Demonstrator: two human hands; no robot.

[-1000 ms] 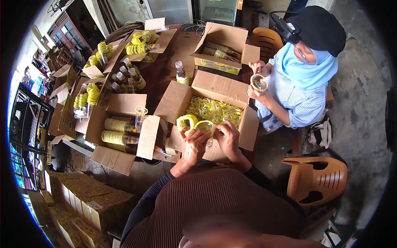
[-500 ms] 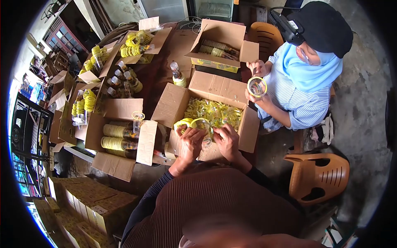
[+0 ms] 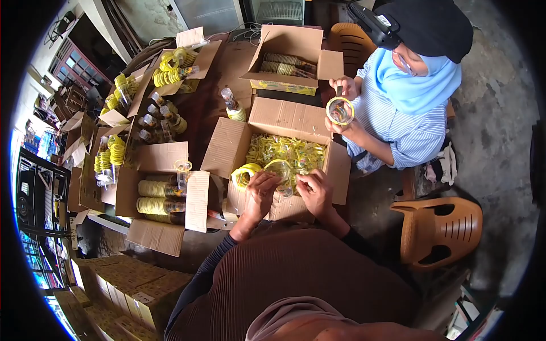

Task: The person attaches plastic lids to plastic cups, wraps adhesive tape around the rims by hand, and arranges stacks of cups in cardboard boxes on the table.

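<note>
My left hand is closed on a clear plastic cup with a yellow rim, above the near side of an open cardboard box. My right hand is just right of the cup, thumb and fingers pinched together; what they hold, if anything, is too small to make out. Beneath both hands, the box holds a heap of small yellow-and-clear packets. Left of my left hand, yellow-rimmed cups lie at the box's edge.
Boxes of stacked yellow-rimmed cups stand at left and at the back. Upright cup stacks stand on the table. At right a co-worker holds another cup. An orange chair is at my right.
The view has shifted slightly, so the scene sits further left and up. My right hand has moved a little right, away from the cup. My left hand keeps its hold.
</note>
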